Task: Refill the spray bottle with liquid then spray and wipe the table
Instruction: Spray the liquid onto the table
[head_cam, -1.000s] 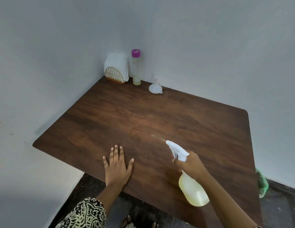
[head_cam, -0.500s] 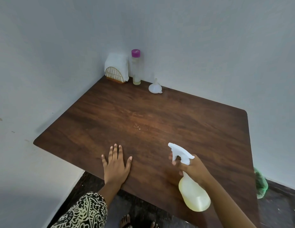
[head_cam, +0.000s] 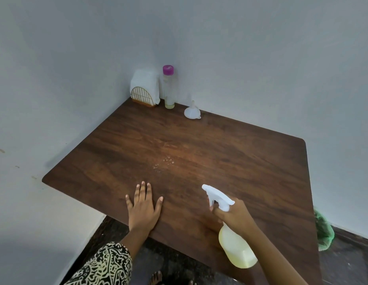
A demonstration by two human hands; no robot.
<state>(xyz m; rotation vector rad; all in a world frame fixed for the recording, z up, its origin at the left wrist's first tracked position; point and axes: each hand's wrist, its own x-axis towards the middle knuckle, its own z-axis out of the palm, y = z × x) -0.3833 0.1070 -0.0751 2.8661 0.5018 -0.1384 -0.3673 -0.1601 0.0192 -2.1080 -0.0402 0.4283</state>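
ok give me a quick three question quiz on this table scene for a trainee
1. Which hand holds the spray bottle?
2. True or false: the left hand lies flat on the table.
3. Multiple choice: the droplets lie A) beside the funnel, B) near the table's middle, ahead of the left hand, C) under the napkin holder.

Key:
1. The right hand, its grip around the neck, a finger at the trigger.
2. True.
3. B.
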